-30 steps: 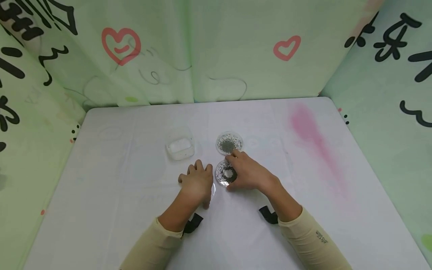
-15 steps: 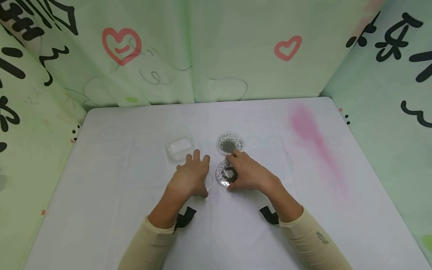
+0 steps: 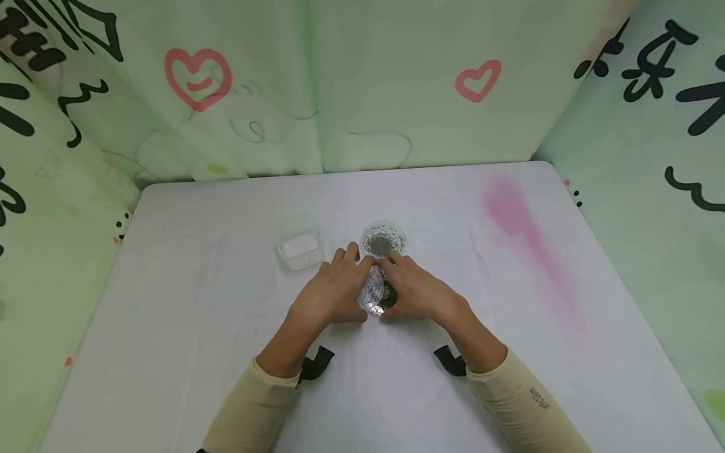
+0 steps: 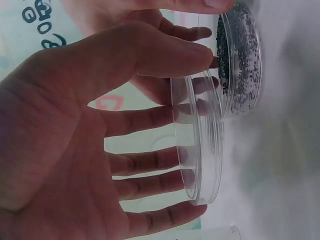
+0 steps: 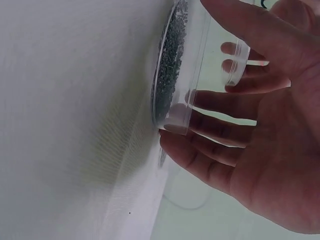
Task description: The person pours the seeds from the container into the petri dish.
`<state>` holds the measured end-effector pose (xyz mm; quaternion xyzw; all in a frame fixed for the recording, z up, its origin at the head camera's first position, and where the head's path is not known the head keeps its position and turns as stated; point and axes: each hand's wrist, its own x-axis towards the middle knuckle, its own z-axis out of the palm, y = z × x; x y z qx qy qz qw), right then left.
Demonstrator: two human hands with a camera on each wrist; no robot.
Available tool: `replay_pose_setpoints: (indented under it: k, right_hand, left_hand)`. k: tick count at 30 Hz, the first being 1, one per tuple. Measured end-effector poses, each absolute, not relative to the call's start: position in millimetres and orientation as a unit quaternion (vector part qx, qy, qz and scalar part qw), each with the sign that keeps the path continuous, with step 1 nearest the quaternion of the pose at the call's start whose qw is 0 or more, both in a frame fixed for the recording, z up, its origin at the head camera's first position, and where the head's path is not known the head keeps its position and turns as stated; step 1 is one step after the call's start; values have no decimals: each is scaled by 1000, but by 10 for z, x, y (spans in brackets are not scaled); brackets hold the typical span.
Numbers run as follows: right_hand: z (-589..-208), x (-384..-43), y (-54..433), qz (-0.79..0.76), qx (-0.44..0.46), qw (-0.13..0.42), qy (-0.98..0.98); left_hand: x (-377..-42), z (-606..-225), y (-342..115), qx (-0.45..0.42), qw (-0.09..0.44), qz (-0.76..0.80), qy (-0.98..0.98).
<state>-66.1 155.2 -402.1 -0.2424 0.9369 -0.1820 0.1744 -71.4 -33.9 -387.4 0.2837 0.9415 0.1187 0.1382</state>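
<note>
My left hand [image 3: 334,290] grips a clear round petri dish lid [image 4: 207,165] by its rim, thumb on one side and fingers on the other. The lid is tilted and overlaps the left part of a petri dish [image 5: 170,75] that holds dark and silvery grains. Around that dish's right side curl the thumb and fingers of my right hand [image 3: 418,288], with the dish on the table. Both hands almost meet at its far edge. Just beyond them lies a second petri dish [image 3: 384,238] of similar dark grains, partly covered by fingertips.
A clear plastic box [image 3: 300,251] with a white piece inside stands left of the dishes, beyond my left hand. The white table [image 3: 198,327] has a pink smear at its right. Green printed curtains [image 3: 385,82] hang around the back and sides.
My left hand has first shifted left, taking hold of the clear lid, then come up and right to bring it over the near dish. The right hand has kept its grip there.
</note>
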Motion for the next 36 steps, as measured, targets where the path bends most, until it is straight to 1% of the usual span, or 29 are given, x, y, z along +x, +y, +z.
replay_pose_setpoints:
  k: [5,10,19,27,36]
  right_hand:
    - [-3965,-649,1568,-181,-238,171,939]
    - [-3836,-654,1662,-193,-213,174,942]
    - [-3719,-698,1858,-168,-181,181,952]
    - [-3661,-732,1903,-157,-166,179,957]
    - [-3656,-755,1931,-148,-152,172,962]
  left_hand:
    - [-722,-3891,-300,291,134,125,939]
    - [-734,-3917,-232,305,134,126,935]
    - [-747,-3988,-91,317,157,113,929]
    - [-730,-4028,-58,326,138,72,933]
    - [-697,-4065,-68,327,131,51,934]
